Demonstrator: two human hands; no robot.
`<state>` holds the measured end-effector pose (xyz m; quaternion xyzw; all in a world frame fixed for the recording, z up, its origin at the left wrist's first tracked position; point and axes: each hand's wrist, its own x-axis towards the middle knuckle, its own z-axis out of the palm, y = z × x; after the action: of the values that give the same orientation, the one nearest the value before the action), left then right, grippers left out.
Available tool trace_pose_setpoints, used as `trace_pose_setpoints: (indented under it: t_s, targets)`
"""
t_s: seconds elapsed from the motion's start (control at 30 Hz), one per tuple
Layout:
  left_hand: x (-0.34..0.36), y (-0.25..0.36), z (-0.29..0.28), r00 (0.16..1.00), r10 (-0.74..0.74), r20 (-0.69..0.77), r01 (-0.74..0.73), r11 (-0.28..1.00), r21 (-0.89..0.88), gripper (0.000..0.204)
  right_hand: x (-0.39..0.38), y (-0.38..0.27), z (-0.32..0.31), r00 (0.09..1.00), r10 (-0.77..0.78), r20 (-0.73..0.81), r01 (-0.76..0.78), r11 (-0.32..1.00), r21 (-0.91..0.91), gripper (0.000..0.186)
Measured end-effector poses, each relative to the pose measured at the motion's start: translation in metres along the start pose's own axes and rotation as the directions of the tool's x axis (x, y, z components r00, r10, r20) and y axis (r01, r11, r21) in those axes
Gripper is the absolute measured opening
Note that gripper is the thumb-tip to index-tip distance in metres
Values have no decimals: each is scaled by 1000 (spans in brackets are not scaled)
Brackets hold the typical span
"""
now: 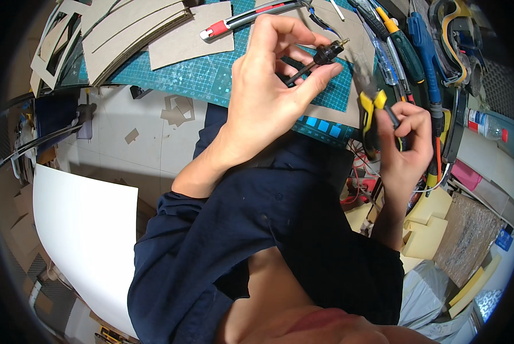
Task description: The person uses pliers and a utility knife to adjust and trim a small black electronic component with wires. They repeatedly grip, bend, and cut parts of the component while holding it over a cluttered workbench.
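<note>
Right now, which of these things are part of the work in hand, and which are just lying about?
In hand:
left hand pinching the black plug on its cable
right hand holding the yellow-handled pliers

Lying about:
red and white utility knife
cardboard pieces on the teal cutting mat
screwdrivers
white sheet
foam blocks

Workbench covered by a teal cutting mat (211,74), brown cardboard sheets (136,28) stacked on the mat, a red and white utility knife (234,23), screwdrivers (403,46) lying at the right side
</note>
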<state>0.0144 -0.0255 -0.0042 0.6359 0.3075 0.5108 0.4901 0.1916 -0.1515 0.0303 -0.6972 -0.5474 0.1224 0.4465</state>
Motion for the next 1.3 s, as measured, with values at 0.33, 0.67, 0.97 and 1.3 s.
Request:
trace_pose_setpoints:
  t_s: [0.33, 0.67, 0.97, 1.3]
  targets:
    - [-1, 5, -2, 999, -35, 18, 36, 999, -40, 46, 9, -24, -7, 912, 286, 295, -138, 889, -436, 31]
    - [-1, 2, -5, 998, -30, 55, 34, 997, -71, 46, -8, -18, -29, 731, 230, 642, -585, 696, 416, 57]
    - [-2, 0, -7, 996, 38, 78, -31, 996, -88, 46, -2, -27, 4, 634, -13, 773, -699, 418, 580, 68]
    - [-4, -2, -9, 994, 47, 101, -36, 993, -112, 44, 2, -31, 9, 637, 61, 768, -759, 219, 613, 49]
